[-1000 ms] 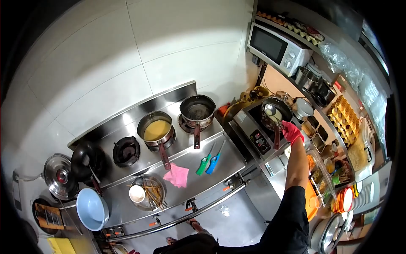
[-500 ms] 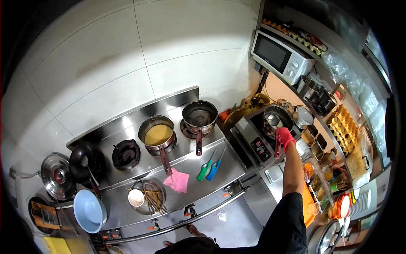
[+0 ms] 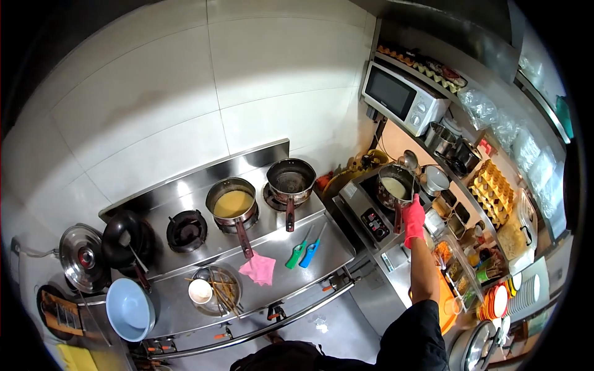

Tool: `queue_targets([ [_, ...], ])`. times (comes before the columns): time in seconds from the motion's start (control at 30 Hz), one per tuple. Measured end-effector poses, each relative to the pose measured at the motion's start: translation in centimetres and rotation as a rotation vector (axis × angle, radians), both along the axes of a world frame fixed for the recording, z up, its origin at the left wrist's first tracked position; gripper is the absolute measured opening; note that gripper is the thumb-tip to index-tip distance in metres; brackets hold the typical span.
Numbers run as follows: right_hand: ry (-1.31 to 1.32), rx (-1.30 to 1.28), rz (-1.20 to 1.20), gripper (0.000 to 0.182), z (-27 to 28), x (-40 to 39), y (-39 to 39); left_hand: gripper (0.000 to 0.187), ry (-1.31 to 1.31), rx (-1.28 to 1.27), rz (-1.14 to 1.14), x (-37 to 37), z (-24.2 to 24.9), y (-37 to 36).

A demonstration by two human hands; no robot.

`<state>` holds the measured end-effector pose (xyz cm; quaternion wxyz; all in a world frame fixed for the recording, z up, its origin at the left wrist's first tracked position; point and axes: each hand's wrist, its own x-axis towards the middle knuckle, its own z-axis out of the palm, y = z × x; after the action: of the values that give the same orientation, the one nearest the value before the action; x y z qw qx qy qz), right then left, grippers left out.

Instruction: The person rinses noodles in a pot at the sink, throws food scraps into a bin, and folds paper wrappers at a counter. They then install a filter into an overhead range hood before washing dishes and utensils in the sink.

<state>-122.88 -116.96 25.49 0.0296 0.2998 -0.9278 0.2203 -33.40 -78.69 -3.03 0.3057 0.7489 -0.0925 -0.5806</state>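
Note:
My right hand (image 3: pixel 413 220), in a pink glove, is closed beside the near rim of a dark saucepan (image 3: pixel 385 199). A thin metal ladle handle (image 3: pixel 414 183) rises from the fist along the pan's right side. Pale milky liquid (image 3: pixel 393 187) lies in the pan, and its dark red handle (image 3: pixel 397 217) points toward me, just left of the glove. Past the far rim shows a round metal utensil head (image 3: pixel 408 159); I cannot tell if it belongs to the held handle. The pan sits on a cooker with a control panel (image 3: pixel 375 224). My left hand is out of view.
On the steel stove to the left are a pan of yellow liquid (image 3: pixel 234 204), a dark pan (image 3: pixel 291 179) and a wok (image 3: pixel 124 235). Two lighters (image 3: pixel 306 250), a pink cloth (image 3: pixel 258 269) and a blue basin (image 3: pixel 130 309) lie nearer. Ingredient containers (image 3: pixel 461 269) stand right.
The view has shifted slightly. My gloved hand has drawn back from over the pan to its near right rim. Pale liquid now shows where the ladle's bowl was inside the pan.

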Motion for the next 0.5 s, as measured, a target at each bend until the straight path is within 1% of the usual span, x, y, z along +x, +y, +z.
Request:
queue_targets([
  [0.03,0.022,-0.016,-0.012,0.078,0.2,0.5,0.3,0.055,-0.007,-0.008,-0.006,-0.1,-0.1,-0.1],
  [0.07,0.038,-0.031,0.011,0.074,-0.6,-0.3,0.4,0.055,-0.012,-0.019,-0.008,-0.2,-0.2,-0.2],
  [0.1,0.053,-0.041,0.044,0.071,-2.9,-2.7,0.2,0.055,-0.017,-0.031,-0.014,-0.3,0.0,-0.2],
  [0.13,0.065,-0.048,0.083,0.068,-3.0,-2.3,-0.3,0.055,-0.023,-0.047,-0.017,-0.2,-0.1,0.0],
  [0.17,-0.150,-0.136,0.139,0.057,-2.3,-2.7,0.0,0.055,-0.036,-0.062,-0.019,0.0,-0.1,0.2],
  [0.2,-0.223,-0.203,0.150,0.052,-1.3,-1.3,0.5,0.055,-0.038,-0.072,-0.017,0.1,0.0,0.4],
  [0.23,-0.165,-0.455,0.196,0.049,-7.9,-6.7,-1.1,0.054,-0.036,-0.079,-0.002,0.0,0.5,0.3],
  [0.27,-0.298,-0.655,0.255,0.032,-12.5,-11.6,-3.0,0.054,-0.034,-0.086,0.013,0.0,0.7,0.3],
  [0.3,-0.546,-0.576,0.183,0.023,-12.0,-12.2,-3.6,0.053,-0.080,-0.054,-0.006,0.2,0.3,0.4],
  [0.33,-0.790,-0.484,0.097,0.020,-9.5,-11.3,-2.7,0.052,-0.066,-0.059,0.002,0.5,-0.1,0.7],
  [0.4,-1.190,-0.852,-0.012,0.026,-5.9,-6.2,-1.3,0.052,-0.037,-0.071,-0.001,1.4,-0.2,1.1],
  [0.43,-1.297,-0.903,-0.008,0.027,-5.6,-5.9,-1.1,0.051,0.003,-0.104,0.027,1.8,-0.4,1.5],
  [0.5,-1.600,-0.897,0.236,0.026,-5.6,-4.8,-1.0,0.050,0.025,-0.151,0.039,2.3,-0.7,2.4],
])
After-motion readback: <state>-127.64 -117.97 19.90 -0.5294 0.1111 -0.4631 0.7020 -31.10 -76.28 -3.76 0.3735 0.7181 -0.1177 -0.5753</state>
